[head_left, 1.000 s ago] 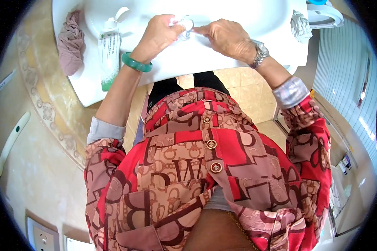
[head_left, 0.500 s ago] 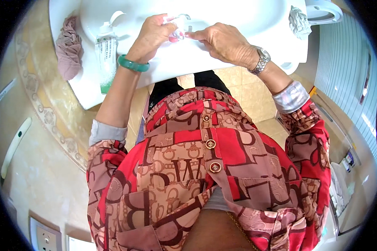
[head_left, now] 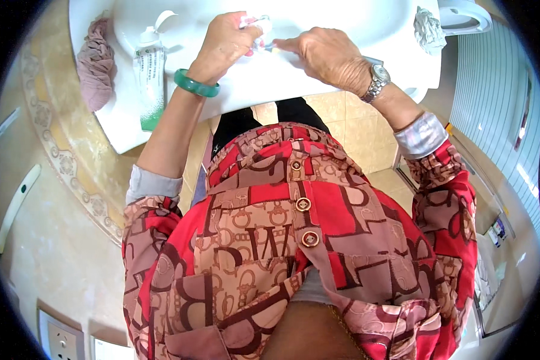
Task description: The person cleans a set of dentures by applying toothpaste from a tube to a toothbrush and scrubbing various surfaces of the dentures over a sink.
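Over the near rim of the white washbasin [head_left: 234, 90], my left hand [head_left: 225, 45] is closed around a small white cloth-like piece [head_left: 261, 27] with pink and bluish patches; its exact kind is unclear. My right hand [head_left: 330, 57] comes in from the other side. Its forefinger reaches to the lower edge of the white piece, and the other fingers are curled under. Something small and bluish shows at that fingertip, too small to name. A green bangle [head_left: 196, 84] rings my left wrist, a metal watch [head_left: 378, 82] my right.
Left of my left hand, a white and green pump bottle [head_left: 152, 81] lies on the basin ledge. Beside it is a crumpled mauve cloth [head_left: 96, 69]. A pale grey crumpled cloth [head_left: 430, 33] rests on the right ledge, near a white toilet [head_left: 468, 17]. Tiled wall borders the left.
The white piece has turned slightly in my left hand, and bluish patches now show near my right fingertip. Both hands stay in nearly the same place.
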The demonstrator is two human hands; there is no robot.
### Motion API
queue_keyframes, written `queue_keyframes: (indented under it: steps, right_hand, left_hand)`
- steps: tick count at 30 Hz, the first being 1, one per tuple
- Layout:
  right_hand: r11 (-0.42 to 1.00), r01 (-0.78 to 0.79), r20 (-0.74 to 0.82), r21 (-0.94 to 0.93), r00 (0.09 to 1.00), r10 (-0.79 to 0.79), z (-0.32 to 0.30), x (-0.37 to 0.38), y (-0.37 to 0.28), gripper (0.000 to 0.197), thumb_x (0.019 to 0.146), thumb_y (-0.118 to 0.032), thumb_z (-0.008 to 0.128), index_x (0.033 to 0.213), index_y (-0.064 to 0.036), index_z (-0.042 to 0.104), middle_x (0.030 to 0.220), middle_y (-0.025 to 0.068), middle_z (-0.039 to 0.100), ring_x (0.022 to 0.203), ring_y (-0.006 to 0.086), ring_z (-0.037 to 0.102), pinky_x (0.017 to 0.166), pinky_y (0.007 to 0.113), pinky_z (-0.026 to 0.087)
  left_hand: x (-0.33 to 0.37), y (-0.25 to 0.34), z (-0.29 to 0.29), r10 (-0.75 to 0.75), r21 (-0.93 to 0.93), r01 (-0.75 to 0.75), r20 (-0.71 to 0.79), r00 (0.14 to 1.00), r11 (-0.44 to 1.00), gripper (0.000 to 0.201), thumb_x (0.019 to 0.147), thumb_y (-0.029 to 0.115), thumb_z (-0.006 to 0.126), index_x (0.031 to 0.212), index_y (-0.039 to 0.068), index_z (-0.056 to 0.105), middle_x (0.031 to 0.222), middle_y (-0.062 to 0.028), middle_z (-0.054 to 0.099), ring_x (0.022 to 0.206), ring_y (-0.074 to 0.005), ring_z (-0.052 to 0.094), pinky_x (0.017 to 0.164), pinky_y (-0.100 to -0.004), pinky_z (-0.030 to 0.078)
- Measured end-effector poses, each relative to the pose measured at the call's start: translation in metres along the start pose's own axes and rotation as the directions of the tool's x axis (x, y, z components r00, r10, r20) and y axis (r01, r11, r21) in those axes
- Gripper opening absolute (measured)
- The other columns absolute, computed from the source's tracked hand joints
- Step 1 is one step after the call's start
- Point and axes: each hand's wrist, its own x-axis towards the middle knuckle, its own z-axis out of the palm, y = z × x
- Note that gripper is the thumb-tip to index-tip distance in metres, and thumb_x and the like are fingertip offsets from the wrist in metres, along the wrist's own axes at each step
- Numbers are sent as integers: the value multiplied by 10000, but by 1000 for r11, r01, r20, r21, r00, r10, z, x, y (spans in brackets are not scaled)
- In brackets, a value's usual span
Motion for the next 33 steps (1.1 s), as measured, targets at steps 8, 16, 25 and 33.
queue_keyframes:
  steps: [8,16,25,33]
  right_hand:
    - [997,41,-66,59,997,-37,9,9,7,418,773,-4,583,1159,-158,623,695,117,649,571,218,607,571,339,508]
    - [999,-33,63,22,997,32,1,17,-5,350,855,-67,511,1144,-223,631,797,110,674,694,191,663,645,324,543]
    - [998,-35,36,-43,999,37,6,19,12,362,814,-41,544,1132,-182,643,690,122,651,585,232,622,583,337,519]
    - [996,3,21,90,1000,-5,-3,16,-11,301,861,-88,509,1119,-165,646,799,120,676,678,213,662,653,318,547]
  left_hand:
    - [-6,-3,-8,-8,-207,20,61,998,978,209,902,211,524,952,29,614,798,-20,613,715,-83,558,605,-218,441]
    - [-4,-10,-7,-20,-216,18,-6,1000,976,233,877,184,520,961,-10,619,750,-54,625,650,-94,570,553,-212,451]
    - [-5,-5,-10,-57,-202,62,31,998,977,194,904,189,514,973,31,604,813,-15,615,706,-79,562,593,-208,438]
    - [-7,-9,-10,-17,-290,6,-32,999,957,216,871,148,511,965,-12,622,771,-52,629,637,-94,564,549,-210,450]
